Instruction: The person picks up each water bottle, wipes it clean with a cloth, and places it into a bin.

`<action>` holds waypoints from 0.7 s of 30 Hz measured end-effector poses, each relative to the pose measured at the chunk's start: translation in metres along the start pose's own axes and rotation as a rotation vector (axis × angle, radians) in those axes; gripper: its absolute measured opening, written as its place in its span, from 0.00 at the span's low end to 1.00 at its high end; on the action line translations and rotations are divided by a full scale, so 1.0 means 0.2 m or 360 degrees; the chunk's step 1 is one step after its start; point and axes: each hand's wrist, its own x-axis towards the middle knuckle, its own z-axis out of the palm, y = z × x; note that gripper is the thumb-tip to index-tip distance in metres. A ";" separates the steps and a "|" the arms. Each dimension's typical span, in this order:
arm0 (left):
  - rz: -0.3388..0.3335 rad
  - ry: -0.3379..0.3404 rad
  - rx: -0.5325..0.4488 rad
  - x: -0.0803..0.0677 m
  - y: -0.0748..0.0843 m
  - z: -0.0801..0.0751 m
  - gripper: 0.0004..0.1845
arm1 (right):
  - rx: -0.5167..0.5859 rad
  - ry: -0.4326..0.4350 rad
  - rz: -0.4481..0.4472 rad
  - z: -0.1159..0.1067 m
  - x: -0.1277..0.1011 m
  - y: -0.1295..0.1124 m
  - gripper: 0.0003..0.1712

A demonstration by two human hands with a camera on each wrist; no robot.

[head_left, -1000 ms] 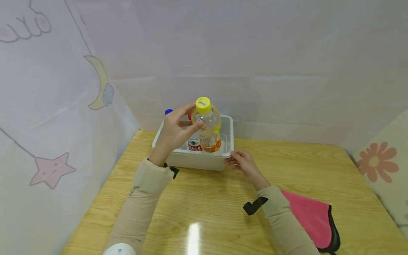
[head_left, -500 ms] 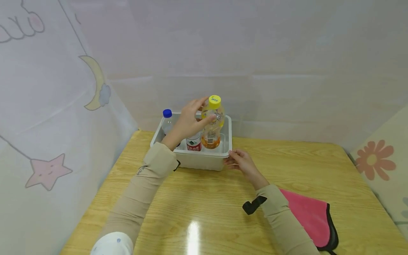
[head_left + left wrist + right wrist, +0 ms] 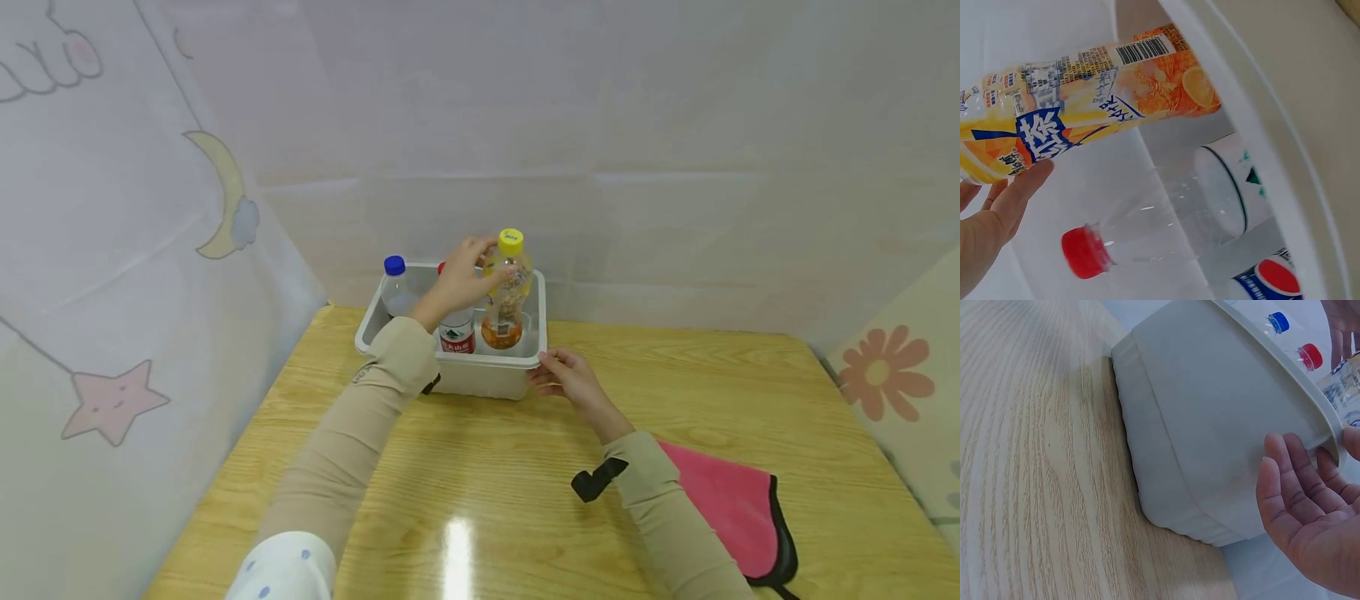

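My left hand point(image 3: 459, 285) grips the upper part of a yellow-capped drink bottle point(image 3: 508, 292), thumb on the near side. The bottle stands nearly upright inside a pale plastic bin point(image 3: 480, 382), toward its right end, with some orange-brown colour near its base. In the left wrist view its orange-and-yellow label point(image 3: 1104, 94) faces the camera. At the bin's front right corner, my right hand point(image 3: 576, 385) pinches the rim, thumb on top and fingers beneath. A red-capped bottle point(image 3: 456, 335) sits mid-bin, partly behind the left hand. At the left end is a blue-capped bottle point(image 3: 395, 287).
The bin stands on a wood-grain table point(image 3: 555, 517) close to a pale cloth backdrop point(image 3: 675, 250). A pink cloth with black edging point(image 3: 727, 508) lies at the right, partly under the right sleeve. Black straps point(image 3: 598, 481) hang at the wrists.
My left hand has carried the yellow-capped bottle rightward and a little away, toward the bin's right end. The blue-capped bottle has come into fuller view. My right hand keeps its hold on the rim.
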 end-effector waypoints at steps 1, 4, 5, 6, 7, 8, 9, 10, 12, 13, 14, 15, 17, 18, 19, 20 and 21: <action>-0.0005 0.0003 -0.0006 0.00 -0.01 0.01 0.33 | 0.0002 0.0001 0.0001 0.00 0.00 0.00 0.09; -0.0023 0.0003 0.0002 0.00 -0.04 0.04 0.33 | 0.0009 0.0002 0.0003 0.01 0.00 0.00 0.09; -0.0031 0.0004 -0.0006 0.00 -0.05 0.06 0.33 | 0.0009 0.0000 -0.0001 0.01 0.00 0.00 0.09; -0.0036 0.0009 -0.0016 0.00 -0.07 0.07 0.33 | 0.0009 -0.0003 -0.0004 0.01 0.00 0.00 0.09; -0.0037 0.0012 -0.0023 0.00 -0.08 0.09 0.33 | 0.0011 -0.0003 -0.0007 0.01 0.00 0.00 0.09; -0.0037 0.0017 -0.0040 0.00 -0.10 0.11 0.33 | 0.0008 -0.0003 -0.0011 0.01 0.00 0.00 0.10; -0.0036 0.0026 -0.0050 0.00 -0.11 0.12 0.33 | 0.0007 -0.0001 -0.0012 0.01 0.00 0.00 0.10; -0.0040 0.0033 -0.0055 -0.01 -0.12 0.14 0.33 | 0.0006 0.0001 -0.0014 0.01 0.00 0.00 0.10; -0.0044 0.0059 -0.0043 -0.01 -0.12 0.16 0.32 | 0.0004 0.0008 -0.0011 0.01 0.00 0.00 0.10; -0.0041 0.0074 -0.0026 -0.01 -0.13 0.18 0.32 | 0.0006 0.0013 -0.0009 0.01 0.00 0.00 0.09; -0.0035 0.0092 -0.0009 -0.01 -0.13 0.19 0.31 | 0.0001 0.0012 -0.0011 0.00 0.00 0.00 0.09; -0.0033 0.0108 0.0011 -0.01 -0.13 0.20 0.31 | 0.0002 0.0016 -0.0010 0.00 0.00 0.00 0.09; -0.0035 0.0138 0.0023 -0.01 -0.13 0.22 0.30 | -0.0009 0.0010 -0.0012 0.00 0.00 0.00 0.10; -0.0043 0.0147 0.0016 -0.02 -0.13 0.23 0.30 | -0.0009 0.0010 -0.0011 0.01 0.00 0.00 0.10; -0.0050 0.0158 0.0016 -0.02 -0.13 0.23 0.30 | -0.0010 0.0013 -0.0011 0.01 0.00 0.00 0.10; -0.0064 0.0163 0.0005 -0.02 -0.13 0.24 0.30 | -0.0016 0.0010 -0.0013 0.01 0.00 0.00 0.10; -0.0084 0.0165 -0.0007 -0.02 -0.14 0.25 0.30 | -0.0017 0.0009 -0.0012 0.01 0.00 0.00 0.10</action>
